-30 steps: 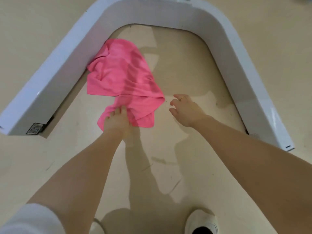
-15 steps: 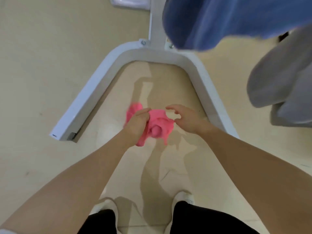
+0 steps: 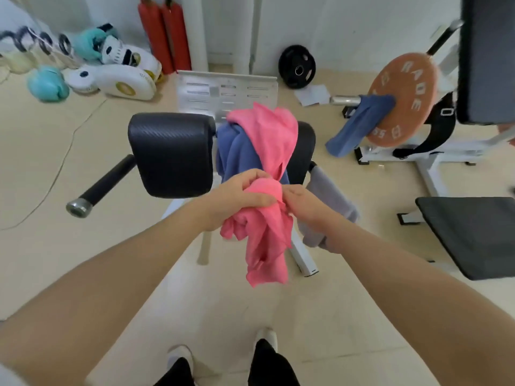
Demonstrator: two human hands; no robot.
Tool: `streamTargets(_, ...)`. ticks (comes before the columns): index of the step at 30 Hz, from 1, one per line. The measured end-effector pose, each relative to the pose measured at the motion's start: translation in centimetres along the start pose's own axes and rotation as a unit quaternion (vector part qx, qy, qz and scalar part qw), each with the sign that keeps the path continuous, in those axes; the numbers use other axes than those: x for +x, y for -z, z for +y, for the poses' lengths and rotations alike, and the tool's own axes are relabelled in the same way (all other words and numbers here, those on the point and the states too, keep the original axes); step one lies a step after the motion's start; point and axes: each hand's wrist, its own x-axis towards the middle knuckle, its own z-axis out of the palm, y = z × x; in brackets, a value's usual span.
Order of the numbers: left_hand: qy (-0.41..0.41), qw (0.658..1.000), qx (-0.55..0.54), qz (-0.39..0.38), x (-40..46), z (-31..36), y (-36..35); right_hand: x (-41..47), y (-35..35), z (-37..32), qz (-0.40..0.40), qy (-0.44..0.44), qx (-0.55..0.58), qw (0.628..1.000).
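We hold the pink towel (image 3: 267, 240) bunched up in front of the machine's black pad (image 3: 171, 153). Our left hand (image 3: 237, 195) curls its fingers round the wad from above, and our right hand (image 3: 306, 207) pinches the cloth just beside it, thumb on top. The upper end of the towel rises over the blue towel (image 3: 237, 154) draped on the pad. We cannot tell whether it lies on that towel or only passes in front of it. The lower end hangs free, well above the floor (image 3: 83, 162). The main risk, as we judge it, is the blue towel: if the pink cloth clings to it and we pull toward ourselves, we may drag it off the pad. The grey towel (image 3: 331, 201) hanging just behind our right wrist could be brushed loose the same way. Our hold is also lopsided, with most of the cloth dangling below a small wad, so a loosened pinch may let the towel slide out and drop to the floor.
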Motion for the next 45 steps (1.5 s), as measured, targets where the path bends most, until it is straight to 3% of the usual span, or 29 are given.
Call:
streamTargets(5, -0.003, 0.99, 0.134, 0.051, -0.6, 5.2, -1.6, -4.3, 4.5, -4.0, -0.012, -0.02, 0.094, 0.995)
streamTargets(10, -0.033, 0.972, 0.208, 0.106, 0.3, 6.4, -2.1, -6.1, 6.7, -5.6, -0.052, 0.06, -0.014, 0.997)
streamTargets(14, -0.019, 0.965, 0.232, 0.118, 0.5, 6.5, -0.8, -5.1, 6.8, -6.5, 0.044, 0.099, -0.101, 0.989)
streamTargets(20, -0.061, 0.962, 0.262, 0.055, -1.2, 7.9, 5.7, -2.6, 5.9, -9.7, 0.185, 0.099, -0.118, 0.971)
streamTargets(25, -0.095, 0.987, 0.099, 0.083, -3.4, 10.5, 11.8, -0.2, 2.8, -13.7, 0.201, 0.099, -0.151, 0.963)
streamTargets(27, -0.095, 0.985, 0.029, 0.137, -4.1, 11.7, 14.1, 0.7, 1.4, -15.6, 0.215, 0.119, -0.161, 0.956)
streamTargets(30, -0.097, 0.954, -0.119, 0.259, -4.8, 12.6, 18.2, 2.5, -0.8, -17.0, 0.233, 0.102, -0.167, 0.953)
streamTargets(32, -0.094, 0.911, -0.28, 0.286, -5.3, 12.6, 20.7, 3.9, -2.3, -18.0, 0.225, 0.098, -0.152, 0.958)
streamTargets(34, -0.074, 0.896, -0.317, 0.301, -5.6, 12.2, 22.4, 5.0, -4.0, -19.7, 0.204, 0.102, -0.142, 0.963)
streamTargets(36, -0.052, 0.938, -0.209, 0.272, -5.9, 11.8, 23.0, 5.6, -5.7, -22.3, 0.173, 0.123, -0.116, 0.97)
streamTargets(39, -0.093, 0.986, -0.019, 0.138, -6.0, 11.3, 23.2, 6.3, -7.2, -26.6, 0.118, 0.16, -0.036, 0.979)
streamTargets(42, -0.124, 0.979, 0.156, 0.033, -6.3, 11.8, 23.3, 7.0, -7.7, -29.8, 0.022, 0.159, 0.035, 0.986)
streamTargets(45, -0.144, 0.954, 0.24, 0.111, -6.7, 13.2, 23.7, 8.1, -7.8, -31.6, -0.061, 0.17, 0.064, 0.981)
